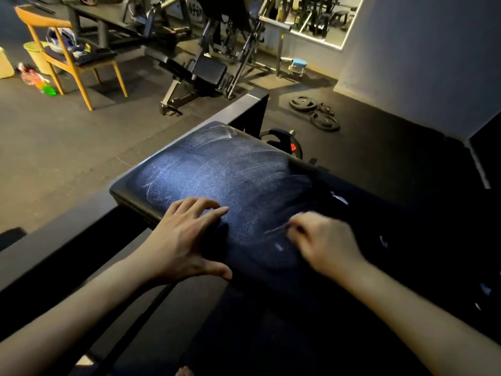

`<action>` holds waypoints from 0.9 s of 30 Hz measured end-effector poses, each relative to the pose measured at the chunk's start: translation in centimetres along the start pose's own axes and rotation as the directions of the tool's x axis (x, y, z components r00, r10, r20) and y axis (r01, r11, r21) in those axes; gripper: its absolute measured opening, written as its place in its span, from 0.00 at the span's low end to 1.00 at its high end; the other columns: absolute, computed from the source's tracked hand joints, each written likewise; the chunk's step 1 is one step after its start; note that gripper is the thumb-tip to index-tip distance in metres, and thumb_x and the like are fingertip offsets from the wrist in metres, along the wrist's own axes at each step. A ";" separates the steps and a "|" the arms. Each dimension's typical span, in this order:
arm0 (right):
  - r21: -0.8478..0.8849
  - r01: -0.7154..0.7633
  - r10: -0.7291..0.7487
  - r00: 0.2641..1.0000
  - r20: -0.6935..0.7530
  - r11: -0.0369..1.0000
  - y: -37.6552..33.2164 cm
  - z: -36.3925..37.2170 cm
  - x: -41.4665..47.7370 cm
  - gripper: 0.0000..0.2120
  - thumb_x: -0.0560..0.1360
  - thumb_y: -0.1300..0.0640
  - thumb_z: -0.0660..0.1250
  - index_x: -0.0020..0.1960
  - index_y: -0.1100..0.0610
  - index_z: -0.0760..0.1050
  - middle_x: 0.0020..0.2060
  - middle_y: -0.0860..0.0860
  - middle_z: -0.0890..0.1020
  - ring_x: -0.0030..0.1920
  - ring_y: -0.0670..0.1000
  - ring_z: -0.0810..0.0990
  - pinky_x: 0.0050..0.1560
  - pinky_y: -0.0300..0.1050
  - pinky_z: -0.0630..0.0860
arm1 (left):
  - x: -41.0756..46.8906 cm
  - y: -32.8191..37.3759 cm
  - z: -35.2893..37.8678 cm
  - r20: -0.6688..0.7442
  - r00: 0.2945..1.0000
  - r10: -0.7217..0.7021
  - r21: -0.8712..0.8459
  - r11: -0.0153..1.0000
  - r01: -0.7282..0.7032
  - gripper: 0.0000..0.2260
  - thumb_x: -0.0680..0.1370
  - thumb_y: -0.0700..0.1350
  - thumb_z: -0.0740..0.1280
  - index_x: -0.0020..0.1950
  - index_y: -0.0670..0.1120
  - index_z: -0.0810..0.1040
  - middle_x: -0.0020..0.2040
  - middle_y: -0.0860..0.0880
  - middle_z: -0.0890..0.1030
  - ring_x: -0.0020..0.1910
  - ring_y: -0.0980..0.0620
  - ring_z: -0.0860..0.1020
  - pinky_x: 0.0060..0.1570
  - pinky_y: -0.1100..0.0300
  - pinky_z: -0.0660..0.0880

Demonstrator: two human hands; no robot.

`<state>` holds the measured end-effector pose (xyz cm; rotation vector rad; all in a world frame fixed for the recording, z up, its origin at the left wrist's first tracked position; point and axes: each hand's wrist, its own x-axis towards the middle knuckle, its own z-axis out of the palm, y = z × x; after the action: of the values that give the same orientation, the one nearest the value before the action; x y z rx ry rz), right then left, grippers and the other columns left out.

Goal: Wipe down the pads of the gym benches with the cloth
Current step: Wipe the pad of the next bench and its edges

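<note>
A black bench pad (217,169) lies in front of me, its lit surface covered in pale wipe streaks. A dark cloth (260,251) with a small white tag lies over the pad's near end, hard to tell from the pad itself. My left hand (184,240) rests flat on the pad's near left corner, fingers spread and thumb along the front edge, touching the cloth's left edge. My right hand (325,242) is blurred, and its curled fingers pinch a fold of the cloth at the near right.
A black metal frame beam (67,232) runs along the pad's left side. A weight plate (284,142) sits just behind the pad, with more plates (314,112) on the floor. Further back are another bench (200,71), a wooden chair (67,58), a blue stool (298,65) and a wall (420,63) at the right.
</note>
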<state>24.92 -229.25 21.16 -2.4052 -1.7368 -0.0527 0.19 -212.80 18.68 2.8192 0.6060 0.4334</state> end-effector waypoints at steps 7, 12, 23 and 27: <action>-0.009 -0.154 0.153 0.986 -0.067 0.988 -0.3 1.1 4.9 0.07 0.81 0.51 0.63 0.54 0.52 0.77 0.50 0.55 0.83 0.51 0.61 0.83 0.45 0.50 0.76 | -0.4 3.9 1.0 0.000 0.980 -0.197 0.077 0.978 0.196 0.52 0.59 0.80 0.66 0.75 0.49 0.74 0.68 0.52 0.74 0.68 0.49 0.70 0.69 0.51 0.63; 0.073 0.262 -0.258 0.964 -0.058 0.962 -0.1 1.5 -2.9 0.11 0.77 0.44 0.62 0.49 0.49 0.77 0.42 0.49 0.82 0.41 0.55 0.83 0.33 0.48 0.75 | -1.3 5.3 1.7 -0.042 0.946 -0.322 0.132 0.937 0.325 0.51 0.59 0.82 0.60 0.70 0.48 0.78 0.66 0.49 0.77 0.66 0.44 0.72 0.65 0.46 0.66; 0.078 0.162 -0.160 0.987 -0.033 0.984 -1.8 1.8 0.1 0.05 0.76 0.51 0.66 0.48 0.52 0.76 0.43 0.53 0.83 0.42 0.59 0.84 0.36 0.46 0.67 | -0.3 6.6 1.2 0.068 0.907 -0.415 0.244 0.889 0.388 0.55 0.54 0.86 0.53 0.68 0.53 0.79 0.67 0.54 0.75 0.67 0.48 0.71 0.68 0.48 0.65; 0.060 0.148 -0.145 0.988 -0.053 0.987 4.9 0.6 -1.4 0.12 0.77 0.43 0.62 0.51 0.50 0.78 0.46 0.49 0.84 0.47 0.56 0.84 0.41 0.48 0.77 | 0.2 7.8 1.1 0.110 0.899 -0.424 0.344 0.865 0.366 0.58 0.51 0.87 0.49 0.70 0.53 0.76 0.67 0.53 0.73 0.67 0.49 0.69 0.70 0.50 0.64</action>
<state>29.10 -231.91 19.77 -2.2104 -1.8606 -0.0737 3.58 -219.86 19.85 2.8583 1.2823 -0.0052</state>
